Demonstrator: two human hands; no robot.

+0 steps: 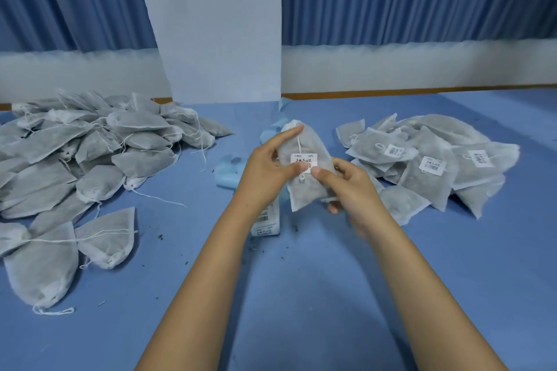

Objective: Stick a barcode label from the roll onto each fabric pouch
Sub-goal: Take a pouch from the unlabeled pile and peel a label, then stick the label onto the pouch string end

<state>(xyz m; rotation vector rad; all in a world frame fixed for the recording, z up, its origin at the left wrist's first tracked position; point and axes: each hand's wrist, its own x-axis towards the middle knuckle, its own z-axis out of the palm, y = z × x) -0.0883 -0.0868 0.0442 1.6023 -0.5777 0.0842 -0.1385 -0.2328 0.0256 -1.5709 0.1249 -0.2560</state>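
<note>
A grey fabric pouch [304,187] with a white drawstring is held above the blue table between both hands. My left hand [266,169] grips its left edge, fingers reaching to the top. My right hand [351,190] holds it from the right and underneath. Both thumbs press on a white barcode label [303,160] stuck on the pouch's front. A strip of labels from the roll [266,221] lies on the table under my left wrist, partly hidden.
A large heap of unlabelled pouches [90,153] covers the table's left side. Labelled pouches [428,159] are piled on the right. Light blue backing paper [227,173] lies behind my hands. A white pillar [217,24] and blue curtains stand at the back.
</note>
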